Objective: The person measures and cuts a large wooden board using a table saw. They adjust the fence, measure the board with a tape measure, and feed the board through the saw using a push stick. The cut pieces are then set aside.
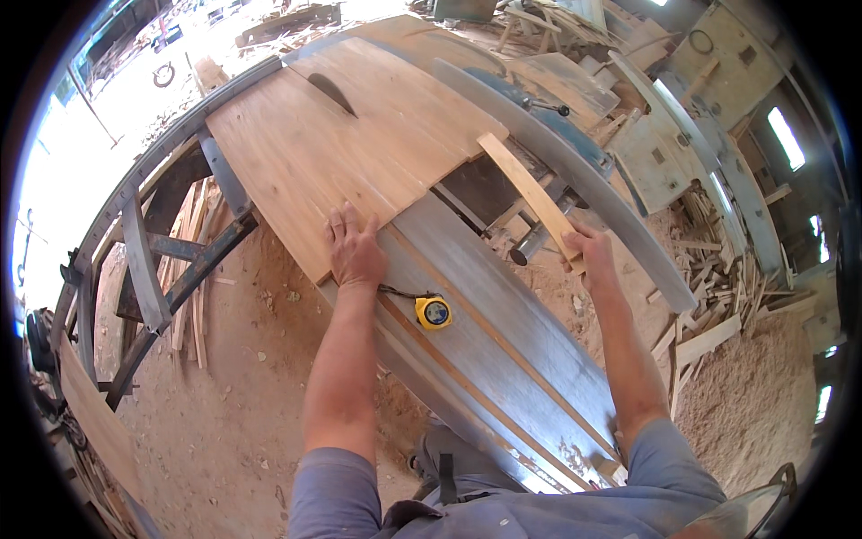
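A wide wooden panel (305, 153) lies over a metal saw table (503, 332). The curved saw blade (330, 93) stands up through the panel toward its far end. My left hand (357, 250) rests on the panel's near edge, fingers stretched out and lying on the wood. In my right hand (593, 255) is the near end of a narrow wooden strip (528, 190); its far end reaches the panel's right corner. A yellow tape measure (434, 312) sits on the table just right of my left wrist, its dark cord beside it.
A long metal fence rail (575, 180) runs along the right. To the left stands a curved metal frame (144, 260) with wooden strips piled beneath it. Scrap wood (709, 314) heaps up at the right, and sawdust (215, 404) covers the floor.
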`<action>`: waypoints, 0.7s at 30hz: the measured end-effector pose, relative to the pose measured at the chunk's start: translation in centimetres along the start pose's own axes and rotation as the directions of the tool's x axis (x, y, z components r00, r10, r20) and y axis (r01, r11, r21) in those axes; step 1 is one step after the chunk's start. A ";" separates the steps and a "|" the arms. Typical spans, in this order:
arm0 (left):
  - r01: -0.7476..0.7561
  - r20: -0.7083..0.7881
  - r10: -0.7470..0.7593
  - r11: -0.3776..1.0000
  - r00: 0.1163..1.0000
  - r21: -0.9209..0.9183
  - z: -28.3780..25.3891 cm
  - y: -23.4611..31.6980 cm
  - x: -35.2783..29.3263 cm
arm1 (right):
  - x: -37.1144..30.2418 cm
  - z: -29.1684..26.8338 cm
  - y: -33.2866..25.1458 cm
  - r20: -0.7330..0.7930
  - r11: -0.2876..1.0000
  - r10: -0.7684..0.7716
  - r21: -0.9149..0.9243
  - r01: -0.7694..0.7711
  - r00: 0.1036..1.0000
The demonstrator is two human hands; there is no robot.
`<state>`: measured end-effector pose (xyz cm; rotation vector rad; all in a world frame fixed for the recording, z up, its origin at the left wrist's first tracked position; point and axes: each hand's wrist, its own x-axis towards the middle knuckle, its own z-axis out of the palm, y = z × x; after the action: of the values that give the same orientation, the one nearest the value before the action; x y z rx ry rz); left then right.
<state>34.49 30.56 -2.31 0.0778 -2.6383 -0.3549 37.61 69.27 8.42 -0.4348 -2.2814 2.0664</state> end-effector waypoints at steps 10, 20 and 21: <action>-0.025 -0.061 0.027 0.999 0.998 0.035 1.1 -0.9 0.0 | 0.8 0.6 0.5 -0.006 1.000 -0.022 -0.009 0.022 1.000; -0.009 -0.061 0.012 0.999 0.998 0.041 1.9 -0.6 0.0 | 1.6 0.1 0.6 0.050 1.000 -0.005 -0.031 0.006 0.999; -0.008 -0.056 0.010 0.999 0.998 0.045 1.9 -0.5 0.0 | 1.7 0.1 0.6 0.050 0.999 -0.009 -0.033 0.011 0.999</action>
<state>33.61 30.50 -4.11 0.0889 -2.5906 -0.2871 36.06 69.57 7.55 -0.3764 -2.3442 2.0601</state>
